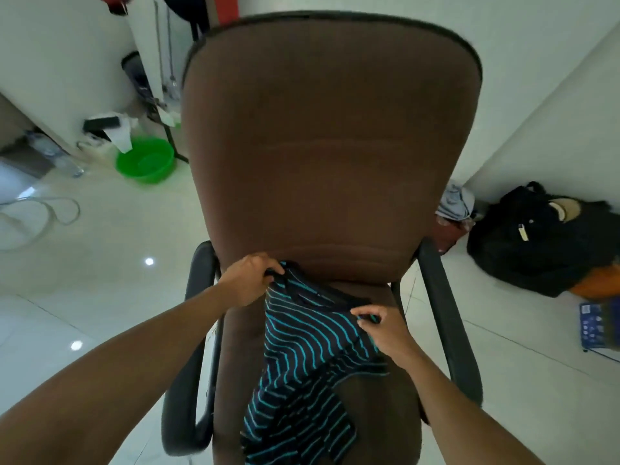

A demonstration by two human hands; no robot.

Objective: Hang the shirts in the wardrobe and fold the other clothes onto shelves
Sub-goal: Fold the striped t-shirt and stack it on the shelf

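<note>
A round green plastic basin (pixel 145 160) is sitting on the floor at left as the left hand (pixel 246 277) is gripping the dark navy, teal-striped shirt (pixel 307 357), apparently at a shoulder, over the brown fabric office chair (pixel 328 156); the right hand (pixel 382 325) is pinching its opposite edge.

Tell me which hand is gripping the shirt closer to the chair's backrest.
The left hand: it pinches the striped shirt right at the base of the brown chair backrest. The right hand holds the other shoulder lower, over the seat.
</note>
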